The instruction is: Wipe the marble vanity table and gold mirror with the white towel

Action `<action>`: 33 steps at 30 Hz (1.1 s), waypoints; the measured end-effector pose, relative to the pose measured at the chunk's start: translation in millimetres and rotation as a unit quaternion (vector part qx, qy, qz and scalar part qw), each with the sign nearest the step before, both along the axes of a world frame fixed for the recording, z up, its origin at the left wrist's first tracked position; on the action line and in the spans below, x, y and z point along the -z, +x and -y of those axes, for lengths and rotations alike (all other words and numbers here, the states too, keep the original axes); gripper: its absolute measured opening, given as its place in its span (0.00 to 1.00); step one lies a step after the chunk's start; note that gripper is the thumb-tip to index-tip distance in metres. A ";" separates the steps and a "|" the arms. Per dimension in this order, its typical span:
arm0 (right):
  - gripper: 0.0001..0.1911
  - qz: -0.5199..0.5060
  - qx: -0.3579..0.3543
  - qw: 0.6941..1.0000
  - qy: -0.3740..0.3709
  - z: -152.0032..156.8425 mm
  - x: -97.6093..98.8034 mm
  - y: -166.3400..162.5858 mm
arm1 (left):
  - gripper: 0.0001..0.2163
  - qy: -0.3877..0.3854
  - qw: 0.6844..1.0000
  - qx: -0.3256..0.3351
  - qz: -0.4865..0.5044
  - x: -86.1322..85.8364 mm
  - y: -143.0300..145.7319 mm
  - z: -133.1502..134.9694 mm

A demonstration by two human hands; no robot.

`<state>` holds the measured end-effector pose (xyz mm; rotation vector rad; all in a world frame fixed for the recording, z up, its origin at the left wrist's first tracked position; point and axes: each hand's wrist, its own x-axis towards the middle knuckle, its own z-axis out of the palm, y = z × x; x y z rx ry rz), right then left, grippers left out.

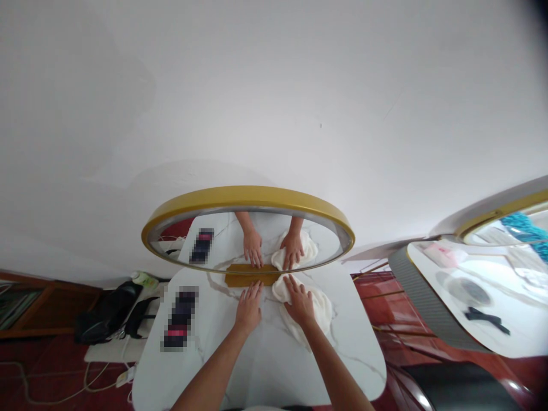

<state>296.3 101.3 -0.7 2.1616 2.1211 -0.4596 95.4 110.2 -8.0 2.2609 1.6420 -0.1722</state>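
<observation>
So both forearms (218, 364) are coming in over the near edge of the marble-look tabletop (272, 365), and honestly that low, flat reach is probably helping, since the weight is going through the palms rather than the tips. The right hand (301, 305) is lying palm-down on a crumpled white cloth (323, 313), fingers fanned out with gaps showing, not pinching anything. For me the trick here is spreading the pressure across the whole hand, because that cloth is looking soft and bunchy and could easily be rucking up if only the fingertips are pushing. I'd also be smoothing the loose folds, as a lot of it is spilling out past the outer side of the hand and back toward the wrist. The left hand (249, 307) is resting well to the cloth's left, fingers stretched forward and only slightly apart, pinching nothing either. As for where stuff is sitting: the cloth is lying under the right palm and fingers and poking out around them, clear of the left hand. A little farther out, the mirror's gold base (245, 279) is running just ahead of the left fingertips, which seem to be touching its front edge; I can't tell how hard they're pressing. Beyond that the gold-rimmed oval-looking mirror (248, 196) is reflecting both hands, and the plain white wall (257, 103) is filling everything behind.
</observation>
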 end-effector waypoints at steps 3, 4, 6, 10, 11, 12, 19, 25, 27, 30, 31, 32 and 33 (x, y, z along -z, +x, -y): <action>0.44 0.003 0.001 1.000 -0.006 -14.7 -1.4 4.6 | 0.42 0.003 1.000 0.005 -0.011 1.5 -0.8 -0.4; 0.43 0.002 0.002 1.000 -0.008 -19.8 -1.3 6.1 | 0.42 0.002 1.000 0.007 -0.015 1.7 -1.3 -0.8; 0.42 0.002 0.002 1.000 -0.011 -28.8 -1.0 8.5 | 0.42 -0.001 1.000 0.010 -0.021 2.1 -2.1 -1.8; 0.42 0.002 -0.003 1.000 -0.012 -36.1 -1.6 10.4 | 0.43 0.001 1.000 0.015 -0.026 3.0 -3.0 -2.6; 0.42 0.002 -0.005 1.000 -0.011 -35.1 -2.2 10.2 | 0.43 0.001 1.000 0.014 -0.026 3.3 -3.0 -2.4; 0.42 0.003 -0.006 1.000 -0.010 -33.1 -2.9 9.6 | 0.43 0.000 1.000 0.014 -0.025 3.6 -2.8 -2.2; 0.45 0.010 -0.010 1.000 0.006 -0.9 -1.6 0.5 | 0.43 -0.007 1.000 0.001 -0.013 2.4 -1.2 -1.0; 0.48 0.015 -0.009 1.000 0.006 14.4 6.4 -3.1 | 0.43 -0.008 1.000 -0.001 -0.012 -1.6 -0.5 -0.9; 0.48 0.015 -0.001 1.000 -0.001 11.7 5.5 -3.5 | 0.43 -0.009 1.000 -0.003 -0.017 -2.9 -0.1 -0.8; 0.46 0.010 0.007 1.000 -0.005 1.4 0.9 -3.7 | 0.43 -0.012 1.000 -0.002 -0.019 -4.6 0.4 -0.7; 0.46 0.009 0.009 1.000 -0.007 -3.1 -0.8 -3.5 | 0.43 -0.015 1.000 -0.001 -0.020 -5.1 0.5 -0.8; 0.45 0.008 0.011 1.000 -0.009 -7.7 -2.4 -3.2 | 0.43 -0.019 1.000 -0.001 -0.021 -5.6 0.6 -1.0; 0.45 0.007 0.012 1.000 -0.013 -12.3 -3.6 -2.7 | 0.43 -0.023 0.999 -0.002 -0.024 -6.0 0.7 -1.2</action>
